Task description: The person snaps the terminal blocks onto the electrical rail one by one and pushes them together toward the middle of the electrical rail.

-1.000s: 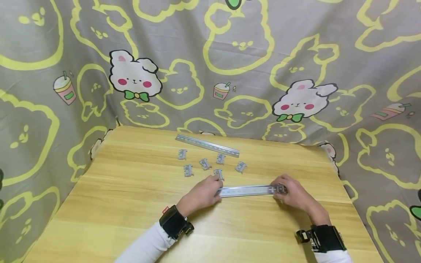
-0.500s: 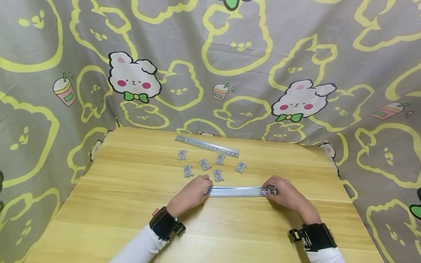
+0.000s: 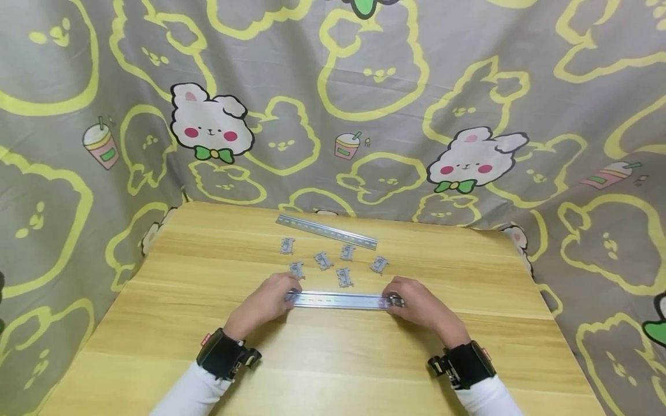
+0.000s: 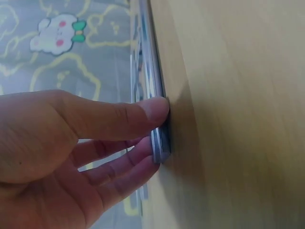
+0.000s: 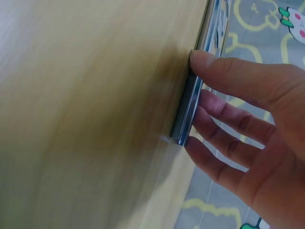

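Observation:
A slotted metal DIN rail (image 3: pixel 338 300) lies crosswise low over the table in front of me. My left hand (image 3: pixel 267 299) pinches its left end, and my right hand (image 3: pixel 420 305) pinches the right end. In the left wrist view the thumb (image 4: pixel 155 110) presses the near edge while the fingers are on the far side. The right wrist view shows the same hold, with the thumb (image 5: pixel 202 62) on the near edge of the rail (image 5: pixel 188 112). Just beyond the rail lie several small grey terminal blocks (image 3: pixel 344 277).
A second slotted DIN rail (image 3: pixel 326 231) lies slanted near the back of the wooden table (image 3: pixel 333 364). Behind the table and at its sides hangs a grey curtain (image 3: pixel 291 69) with cartoon prints. Each wrist wears a black camera band (image 3: pixel 221 355).
Both hands have carried the held rail leftward, and it now lies nearly level across the view. The other rail and the terminal blocks have stayed in place.

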`<state>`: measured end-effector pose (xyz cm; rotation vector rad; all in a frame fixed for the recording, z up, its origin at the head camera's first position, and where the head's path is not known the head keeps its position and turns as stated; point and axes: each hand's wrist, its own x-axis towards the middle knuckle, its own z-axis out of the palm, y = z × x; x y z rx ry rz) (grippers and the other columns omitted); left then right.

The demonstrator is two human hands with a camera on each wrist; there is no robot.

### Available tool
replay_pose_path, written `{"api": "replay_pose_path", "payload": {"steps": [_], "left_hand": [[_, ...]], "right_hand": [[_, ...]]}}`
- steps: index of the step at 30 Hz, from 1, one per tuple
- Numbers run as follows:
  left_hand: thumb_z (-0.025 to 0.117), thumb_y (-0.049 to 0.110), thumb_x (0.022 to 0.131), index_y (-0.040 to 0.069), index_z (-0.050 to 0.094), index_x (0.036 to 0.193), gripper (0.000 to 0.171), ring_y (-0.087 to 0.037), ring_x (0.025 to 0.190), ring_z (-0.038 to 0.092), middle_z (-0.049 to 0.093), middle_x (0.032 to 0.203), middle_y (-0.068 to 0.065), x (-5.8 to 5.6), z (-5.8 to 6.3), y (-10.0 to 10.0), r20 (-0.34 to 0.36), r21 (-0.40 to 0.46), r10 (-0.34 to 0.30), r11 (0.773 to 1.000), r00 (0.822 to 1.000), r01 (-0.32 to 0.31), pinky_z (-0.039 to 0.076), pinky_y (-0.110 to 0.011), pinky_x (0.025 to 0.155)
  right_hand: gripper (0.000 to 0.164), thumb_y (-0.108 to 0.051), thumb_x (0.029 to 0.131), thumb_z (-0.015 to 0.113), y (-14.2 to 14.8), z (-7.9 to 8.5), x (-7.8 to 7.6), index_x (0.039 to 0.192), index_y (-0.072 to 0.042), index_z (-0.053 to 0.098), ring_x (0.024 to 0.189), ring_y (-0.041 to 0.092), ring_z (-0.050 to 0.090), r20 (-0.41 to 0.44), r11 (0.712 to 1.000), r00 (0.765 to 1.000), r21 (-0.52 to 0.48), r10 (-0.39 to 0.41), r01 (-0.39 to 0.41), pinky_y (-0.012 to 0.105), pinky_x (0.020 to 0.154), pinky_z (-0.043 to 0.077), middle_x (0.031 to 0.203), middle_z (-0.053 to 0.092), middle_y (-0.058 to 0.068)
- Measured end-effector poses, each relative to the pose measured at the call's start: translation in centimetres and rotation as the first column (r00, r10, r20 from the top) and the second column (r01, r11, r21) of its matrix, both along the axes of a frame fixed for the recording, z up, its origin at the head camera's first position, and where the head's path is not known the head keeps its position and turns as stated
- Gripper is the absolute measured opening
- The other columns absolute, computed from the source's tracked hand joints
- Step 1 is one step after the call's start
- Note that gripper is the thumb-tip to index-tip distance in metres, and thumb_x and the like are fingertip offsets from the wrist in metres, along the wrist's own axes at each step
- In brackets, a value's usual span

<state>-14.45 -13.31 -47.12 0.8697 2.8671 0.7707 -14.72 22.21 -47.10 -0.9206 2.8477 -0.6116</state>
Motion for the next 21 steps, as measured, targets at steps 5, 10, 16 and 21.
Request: {"api": "replay_pose_path", "payload": {"steps": [5, 10, 16, 21], "left_hand": [[0.080, -0.005, 0.068, 0.003, 0.075, 0.096, 0.030, -0.026, 0.091, 0.066, 0.070, 0.096, -0.010, -0.7, -0.1, -1.6, 0.037, 0.008, 0.046, 0.999, 0.998, -0.046, 0.058, -0.040, 0.085], [0.081, -0.003, 0.068, 0.004, 0.075, 0.098, 0.032, -0.026, 0.093, 0.066, 0.071, 0.098, -0.009, -1.8, -0.4, -3.5, 0.044, -0.016, 0.087, 0.996, 0.995, -0.087, 0.057, -0.043, 0.086], [0.081, -0.004, 0.068, 0.001, 0.074, 0.100, 0.033, -0.028, 0.093, 0.066, 0.071, 0.101, -0.013, -3.1, -0.4, -4.3, 0.079, -0.001, 0.070, 0.998, 0.994, -0.071, 0.058, -0.043, 0.085], [0.081, -0.004, 0.069, 0.002, 0.074, 0.101, 0.034, -0.028, 0.095, 0.065, 0.071, 0.101, -0.011, -3.7, 0.0, -4.7, 0.105, -0.010, 0.081, 0.997, 0.991, -0.081, 0.057, -0.044, 0.086]], "right_hand": [[0.025, -0.014, 0.078, 0.079, -1.4, 0.0, -0.4, 0.102, -0.007, 0.074, 0.083, 0.017, 0.062, 0.005, 1.000, 1.000, -0.010, 0.018, -0.018, 0.033, 0.072, 0.057, 0.096, 0.066, 0.003], [0.026, -0.014, 0.078, 0.080, -3.0, -0.2, -1.2, 0.102, -0.007, 0.074, 0.088, 0.020, 0.063, -0.007, 0.999, 0.999, -0.031, 0.034, -0.034, 0.033, 0.077, 0.058, 0.099, 0.068, 0.004], [0.025, -0.017, 0.077, 0.081, -3.8, -0.4, -2.0, 0.100, -0.009, 0.075, 0.102, 0.023, 0.063, -0.044, 1.000, 0.999, 0.012, 0.018, -0.018, 0.038, 0.090, 0.055, 0.104, 0.069, 0.004], [0.025, -0.017, 0.078, 0.080, -4.2, -0.4, -2.4, 0.100, -0.010, 0.075, 0.096, 0.021, 0.063, -0.025, 1.000, 1.000, 0.004, 0.009, -0.009, 0.035, 0.085, 0.056, 0.103, 0.069, 0.004]]}}
